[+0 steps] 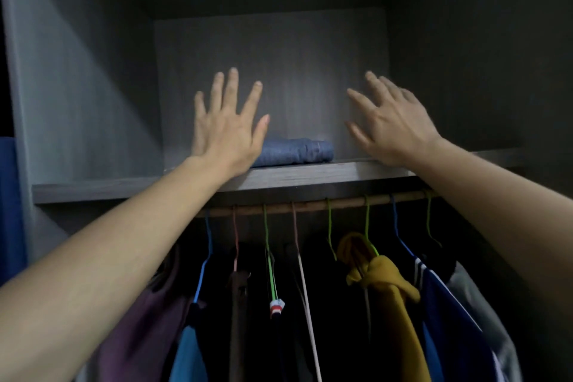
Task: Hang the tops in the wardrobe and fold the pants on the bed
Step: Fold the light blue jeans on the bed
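Folded blue pants (299,150) lie on the upper shelf (310,175) of the grey wardrobe. My left hand (228,127) is raised in front of the pants' left end, fingers spread, holding nothing. My right hand (392,119) hovers to the right of the pants, open and slightly blurred, apart from the fabric. Below the shelf, a wooden rail (313,205) carries several tops on coloured wire hangers, among them a purple top (145,329), a mustard yellow top (384,285) and a navy top with white stripes (446,313).
The wardrobe's left side panel (62,87) and dark right wall enclose the shelf space. A blue surface (11,211) shows at the far left edge, outside the wardrobe. Hangers crowd the rail from left to right.
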